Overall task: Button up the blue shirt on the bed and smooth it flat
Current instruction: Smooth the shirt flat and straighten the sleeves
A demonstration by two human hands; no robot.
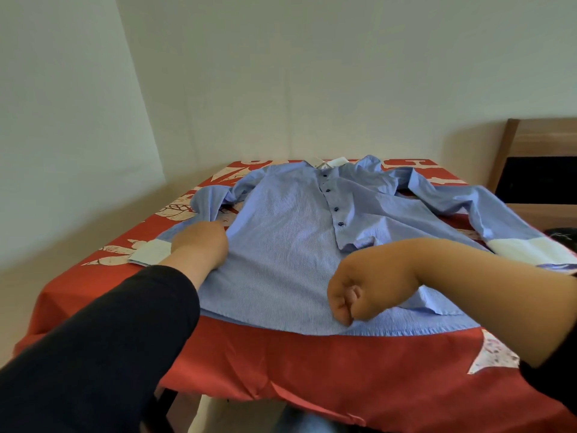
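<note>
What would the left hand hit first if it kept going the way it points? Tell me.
The left hand points away from the person along the shirt's side. First in line looks like the bunched sleeve just beyond it, though depth is hard to judge.

My left hand point(199, 245) is bare, with no ring, watch or glove on it. A black long sleeve point(103, 345) of plain, smooth cloth covers that arm and ends a little above the wrist. My right hand point(362, 292) is bare too, and so is its forearm, with the black sleeve point(552, 382) showing only near the elbow.
</note>
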